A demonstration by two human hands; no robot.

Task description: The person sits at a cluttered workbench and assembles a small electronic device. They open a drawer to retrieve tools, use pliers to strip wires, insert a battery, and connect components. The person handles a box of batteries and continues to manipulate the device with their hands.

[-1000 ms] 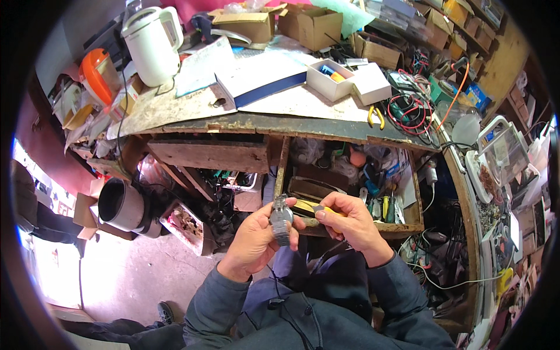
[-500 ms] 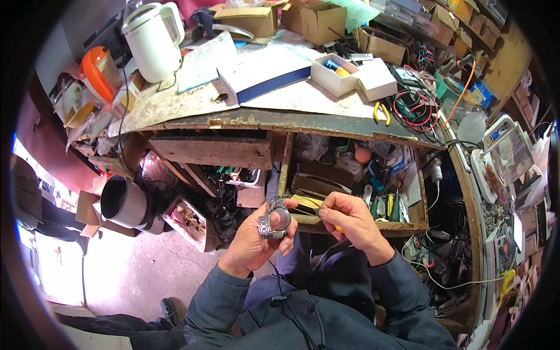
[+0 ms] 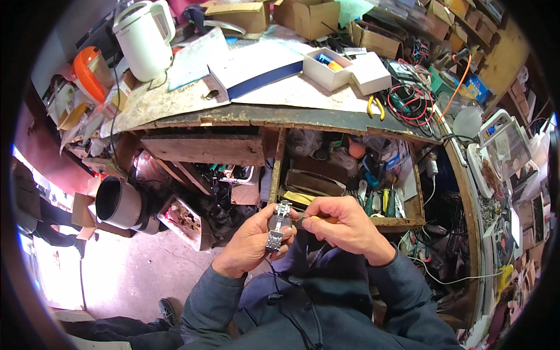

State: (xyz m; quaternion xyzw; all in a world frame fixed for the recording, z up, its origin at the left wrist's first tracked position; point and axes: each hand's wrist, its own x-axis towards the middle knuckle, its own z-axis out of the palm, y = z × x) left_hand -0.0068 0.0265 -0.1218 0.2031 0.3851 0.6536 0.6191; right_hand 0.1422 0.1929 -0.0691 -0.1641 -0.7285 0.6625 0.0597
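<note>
A wristwatch with a silver metal bracelet (image 3: 275,241) is gripped in my left hand (image 3: 245,244), its round case resting between thumb and fingers. Close beside it on the right, my right hand (image 3: 348,228) pinches a small tool with an orange-yellow handle (image 3: 330,220). The tip of this tool points toward the edge of the watch; fingers partly cover it, so its exact kind cannot be told. Both hands are over my lap, just in front of an open wooden drawer (image 3: 402,222).
The drawer holds a brown case (image 3: 315,181), several screwdrivers (image 3: 391,203) and plastic bags. On the bench above are a white box (image 3: 328,74), yellow-handled pliers (image 3: 375,108), tangled red and black leads (image 3: 406,105) and a white jug (image 3: 144,44). A dark pot (image 3: 118,205) stands at the left.
The watch has turned in my left hand, so the bracelet now runs more upright. My right hand has moved left toward it, bringing the tool close to the case. The view has shifted slightly.
</note>
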